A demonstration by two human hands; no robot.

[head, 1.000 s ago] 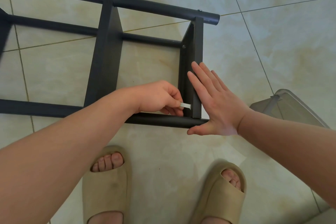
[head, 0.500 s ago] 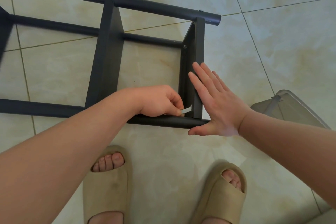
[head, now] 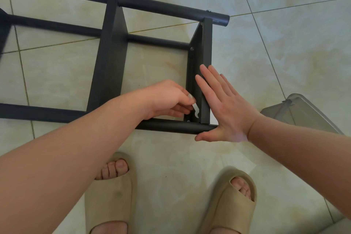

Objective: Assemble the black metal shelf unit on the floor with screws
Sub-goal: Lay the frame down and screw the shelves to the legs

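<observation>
- Shelf frame [head: 112, 59], black metal, lies on the tiled floor [head: 284, 34], spanning upper left to centre of the frame.
- Left hand [head: 167, 99], at centre, pinches a small silver wrench [head: 195, 110] at the end panel's lower inside corner.
- Right hand [head: 226, 108], fingers straight, presses flat against that panel's outer face.
- Grey plastic box [head: 303, 112] sits at the right edge.

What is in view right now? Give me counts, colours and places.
shelf frame: one, black, lying on the floor, centre-left.
screw heads: at least three, silver, on the frame.
wrench: one, silver, at the frame's near right corner.
bin: one, translucent grey, right edge.
floor: pale tiles, all round.
slides: two, beige, bottom edge.
left hand: fingers pinch the wrench.
right hand: flat against the frame's right end.
</observation>
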